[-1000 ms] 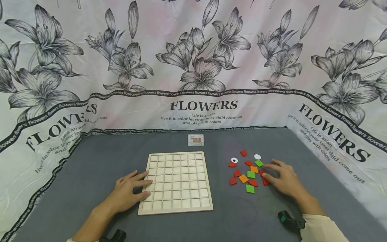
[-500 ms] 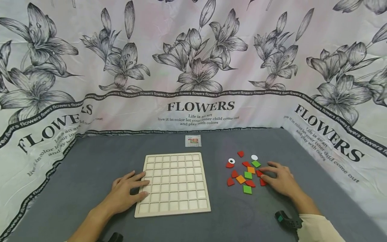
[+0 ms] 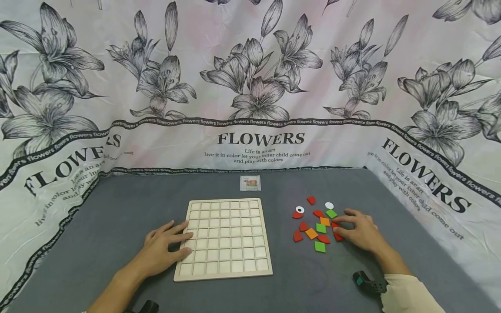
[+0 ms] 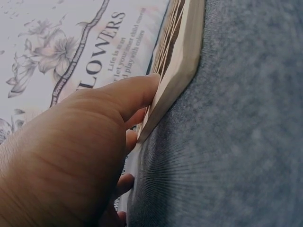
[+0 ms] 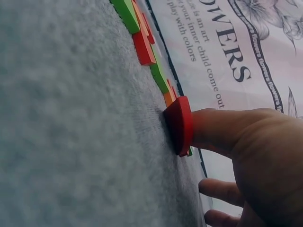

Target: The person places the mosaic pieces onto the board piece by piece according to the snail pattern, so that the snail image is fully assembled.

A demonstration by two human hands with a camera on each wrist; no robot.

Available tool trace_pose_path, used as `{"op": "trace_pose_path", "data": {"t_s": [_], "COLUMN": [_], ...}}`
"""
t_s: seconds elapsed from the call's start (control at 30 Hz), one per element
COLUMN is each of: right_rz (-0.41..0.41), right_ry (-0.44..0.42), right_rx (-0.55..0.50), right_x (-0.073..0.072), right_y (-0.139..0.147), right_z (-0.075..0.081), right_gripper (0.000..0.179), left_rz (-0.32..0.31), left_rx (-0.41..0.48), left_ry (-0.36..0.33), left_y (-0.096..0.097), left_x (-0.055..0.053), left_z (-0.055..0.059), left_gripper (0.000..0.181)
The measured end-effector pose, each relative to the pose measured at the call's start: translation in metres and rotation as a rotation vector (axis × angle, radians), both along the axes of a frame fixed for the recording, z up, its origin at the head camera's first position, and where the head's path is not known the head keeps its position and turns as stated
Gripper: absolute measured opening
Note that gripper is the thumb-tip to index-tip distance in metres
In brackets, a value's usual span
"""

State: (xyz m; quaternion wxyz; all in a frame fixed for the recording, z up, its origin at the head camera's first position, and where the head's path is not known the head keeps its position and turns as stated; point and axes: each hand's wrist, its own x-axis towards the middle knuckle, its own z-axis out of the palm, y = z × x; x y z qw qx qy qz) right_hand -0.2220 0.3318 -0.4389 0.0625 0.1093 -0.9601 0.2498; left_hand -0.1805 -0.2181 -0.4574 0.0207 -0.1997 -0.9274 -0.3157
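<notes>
In the head view a square wooden grid board (image 3: pixel 225 276) lies left of centre. My left hand (image 3: pixel 160 251) rests along its left edge, with extended fingers and thumb tip on the rim. The left wrist view shows the thumb (image 4: pixel 130 94) against the board's raised edge (image 4: pixel 182 61). My right hand (image 3: pixel 362 230) reaches the right side of a group of flat pieces. Its thumb touches a red curved-edged piece (image 5: pixel 185 125) in the right wrist view; the index finger is hidden there. In the head view another red piece (image 3: pixel 334 225) lies near the fingertips.
Several flat pieces lie right of the board, among them a green square (image 3: pixel 320 247), an orange square (image 3: pixel 311 233), a white disc (image 3: pixel 329 205) and a white ring with a dark centre (image 3: pixel 299 210). A small picture card (image 3: pixel 250 183) lies behind the board.
My right hand has shifted slightly left, and the red piece at its thumb has slid a little toward the group. The left hand stays at the board's edge. The head view has shifted slightly.
</notes>
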Motion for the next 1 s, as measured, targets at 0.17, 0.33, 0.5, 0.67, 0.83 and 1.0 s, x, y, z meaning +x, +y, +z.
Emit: {"op": "trace_pose_path", "data": {"t_s": [0.17, 0.33, 0.5, 0.67, 0.83, 1.0], "right_rz": [0.01, 0.024, 0.028, 0.061, 0.102, 0.168], "right_ry": [0.006, 0.104, 0.254, 0.351, 0.407, 0.474], "right_rx": [0.002, -0.004, -0.046, -0.082, -0.105, -0.13], "right_x": [-0.001, 0.0, 0.002, 0.006, 0.009, 0.008], "right_y": [0.0, -0.002, -0.011, -0.027, -0.045, -0.059], "right_z": [0.0, 0.002, 0.006, 0.018, 0.03, 0.04], "right_gripper": [0.029, 0.027, 0.023, 0.023, 0.026, 0.029], "left_rz": [-0.008, -0.004, 0.003, 0.005, 0.006, 0.0], "left_rx": [0.003, 0.004, -0.003, -0.001, 0.0, 0.007], "left_ry": [0.001, -0.005, -0.007, -0.007, -0.017, -0.01], "left_y": [0.001, 0.0, 0.0, 0.0, 0.0, 0.0], "left_x": [0.0, 0.0, 0.002, 0.002, 0.002, 0.002], "left_z": [-0.001, 0.0, 0.0, -0.001, -0.001, -0.001], "left_gripper": [0.049, 0.049, 0.049, 0.05, 0.05, 0.05]}}
